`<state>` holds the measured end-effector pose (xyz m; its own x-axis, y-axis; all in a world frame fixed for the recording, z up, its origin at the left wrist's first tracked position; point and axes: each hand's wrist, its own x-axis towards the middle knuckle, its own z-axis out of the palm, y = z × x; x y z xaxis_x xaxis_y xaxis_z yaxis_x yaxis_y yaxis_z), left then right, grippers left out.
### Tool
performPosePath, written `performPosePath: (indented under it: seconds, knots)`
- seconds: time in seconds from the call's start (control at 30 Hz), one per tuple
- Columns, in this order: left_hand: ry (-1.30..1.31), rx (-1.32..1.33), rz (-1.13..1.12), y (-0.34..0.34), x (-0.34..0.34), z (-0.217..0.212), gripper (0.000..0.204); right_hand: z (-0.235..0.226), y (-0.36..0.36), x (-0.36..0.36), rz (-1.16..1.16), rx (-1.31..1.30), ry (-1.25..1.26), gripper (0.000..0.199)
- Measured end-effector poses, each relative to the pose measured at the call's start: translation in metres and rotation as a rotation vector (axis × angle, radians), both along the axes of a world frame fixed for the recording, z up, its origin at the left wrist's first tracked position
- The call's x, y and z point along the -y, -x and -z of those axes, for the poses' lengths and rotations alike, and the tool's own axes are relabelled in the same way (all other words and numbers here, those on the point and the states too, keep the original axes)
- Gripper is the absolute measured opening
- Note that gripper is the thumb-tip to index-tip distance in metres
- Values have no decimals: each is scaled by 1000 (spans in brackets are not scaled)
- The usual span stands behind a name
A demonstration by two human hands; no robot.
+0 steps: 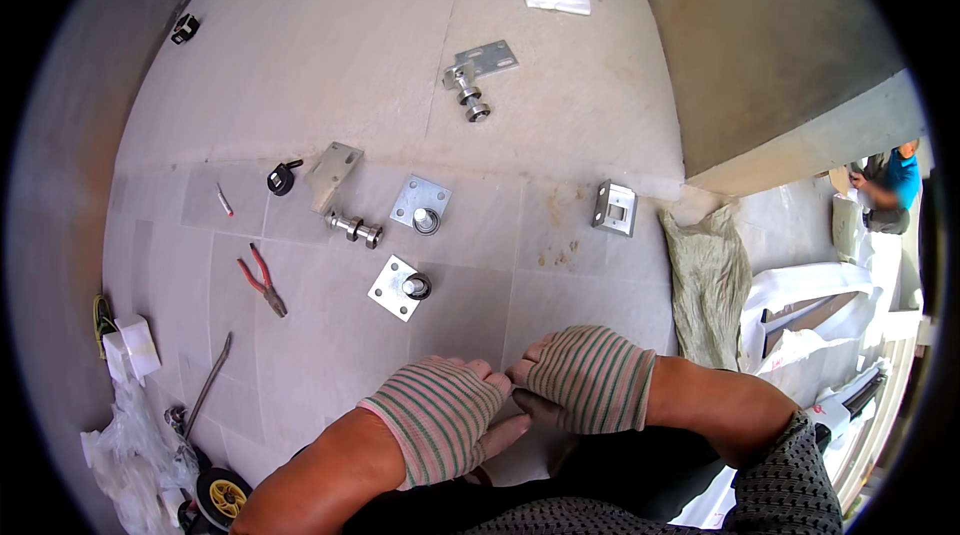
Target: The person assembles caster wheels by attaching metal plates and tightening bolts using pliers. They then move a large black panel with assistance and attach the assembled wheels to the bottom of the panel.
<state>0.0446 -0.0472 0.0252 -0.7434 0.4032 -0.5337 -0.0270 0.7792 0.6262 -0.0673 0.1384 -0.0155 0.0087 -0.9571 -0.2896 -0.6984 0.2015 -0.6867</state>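
Note:
My left hand (435, 415) and my right hand (590, 382) meet in front of me, low in the head view, both in striped, cut-finger gloves. Their fingers curl inward and the fingertips almost touch; anything between them is hidden. Beyond them on the floor lies a square metal plate with a roller (387, 288), and a second square plate (408, 197) with a roller is just past it. To their left is a hinge-like bracket (338, 167) with a row of rollers (355, 229). A similar roller bracket (490, 58) lies farther off.
Red-handled pliers (262, 280), a marker (225, 201), a black tape measure (281, 180) and a pry bar (208, 382) lie at left. At right are a U-shaped metal bracket (628, 209), a crumpled sack (708, 280) and wrapped parts (800, 285). Another person (890, 190) crouches far right.

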Motion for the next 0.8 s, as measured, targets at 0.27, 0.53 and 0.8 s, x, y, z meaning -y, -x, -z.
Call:
performPosePath:
  seconds: [0.27, 0.53, 0.8]
  knots:
    - [-16, 3, -15, 0, 4, 8, 47, 7, 1, 1, 0, 11, 46, 21]
    - [-13, 20, -4, 4, 6, 10, 48, 5, 5, 3, -26, -9, 20, 20]
    - [23, 37, 7, 7, 6, 2, 49, 1, 6, 6, -30, -9, 7, 21]
